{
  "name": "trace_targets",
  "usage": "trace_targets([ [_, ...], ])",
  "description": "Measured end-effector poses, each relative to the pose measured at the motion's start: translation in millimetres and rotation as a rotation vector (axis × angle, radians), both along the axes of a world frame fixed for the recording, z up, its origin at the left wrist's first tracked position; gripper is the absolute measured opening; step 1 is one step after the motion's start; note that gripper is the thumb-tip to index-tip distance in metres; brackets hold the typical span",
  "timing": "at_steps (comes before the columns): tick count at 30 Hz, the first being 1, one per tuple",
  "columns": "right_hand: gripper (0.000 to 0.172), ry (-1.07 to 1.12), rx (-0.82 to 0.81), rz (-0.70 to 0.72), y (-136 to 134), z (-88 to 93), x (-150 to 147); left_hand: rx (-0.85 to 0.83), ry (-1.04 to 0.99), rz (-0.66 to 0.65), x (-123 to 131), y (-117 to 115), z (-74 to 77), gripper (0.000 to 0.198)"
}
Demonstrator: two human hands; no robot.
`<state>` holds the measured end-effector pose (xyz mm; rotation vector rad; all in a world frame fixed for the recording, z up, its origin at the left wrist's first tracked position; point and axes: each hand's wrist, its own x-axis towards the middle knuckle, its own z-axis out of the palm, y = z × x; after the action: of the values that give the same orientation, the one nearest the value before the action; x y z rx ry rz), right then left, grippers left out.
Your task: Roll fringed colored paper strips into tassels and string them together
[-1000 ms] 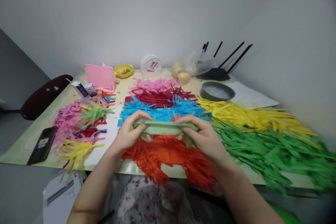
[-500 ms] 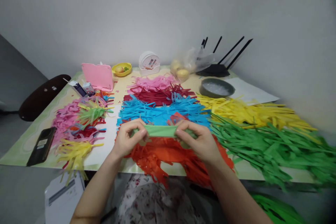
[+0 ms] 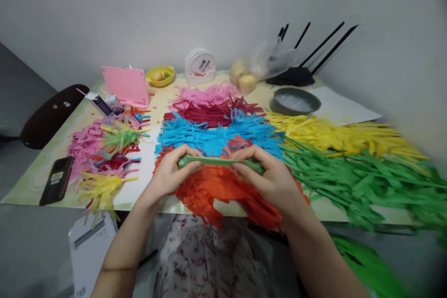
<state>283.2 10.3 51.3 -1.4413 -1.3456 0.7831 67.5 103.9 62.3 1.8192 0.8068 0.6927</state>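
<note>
Both of my hands pinch a light green paper strip bundle [image 3: 218, 161], rolled thin and held level above the orange fringe pile [image 3: 223, 191]. My left hand [image 3: 171, 172] grips its left end with fingers curled. My right hand [image 3: 268, 177] grips the right end, thumb and fingers pressed on it. Behind the hands lies a blue fringe pile [image 3: 216, 135], and to the right a wide green fringe pile [image 3: 356, 181].
Yellow fringe [image 3: 342, 137], dark red [image 3: 213, 114] and pink [image 3: 206, 95] piles fill the table. Mixed fringe bundles [image 3: 104, 149] and a black phone [image 3: 56, 179] lie left. A grey bowl [image 3: 296, 101], pink case [image 3: 125, 86], yellow dish [image 3: 160, 76] and router [image 3: 296, 74] stand at the back.
The green strip has been squeezed from a flat band into a thin roll. My hands have dropped slightly closer to the orange pile, and the view has tilted down.
</note>
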Motion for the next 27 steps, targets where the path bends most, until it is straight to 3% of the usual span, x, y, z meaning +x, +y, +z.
trace_targets([
  [4,0.012,0.27,-0.112,0.003,-4,-5.5,-6,-0.32,-0.202,-0.097,-2,-5,-4.4,0.021],
  [16,0.014,0.452,-0.051,-0.027,-1,-19.1,-8,-0.518,-0.489,-0.056,1,-7,-27.0,0.015],
  [19,0.014,0.399,-0.023,-0.008,-2,-19.8,-7,-0.464,-0.458,-0.077,1,-10,-25.2,0.021],
  [22,0.014,0.186,0.022,-0.039,-4,-17.4,-6,-0.322,-0.335,-0.02,2,-14,-20.5,0.024],
  [27,0.022,-0.211,0.082,-0.066,-3,-12.7,-7,0.144,-0.044,0.076,3,-17,-17.3,0.01],
])
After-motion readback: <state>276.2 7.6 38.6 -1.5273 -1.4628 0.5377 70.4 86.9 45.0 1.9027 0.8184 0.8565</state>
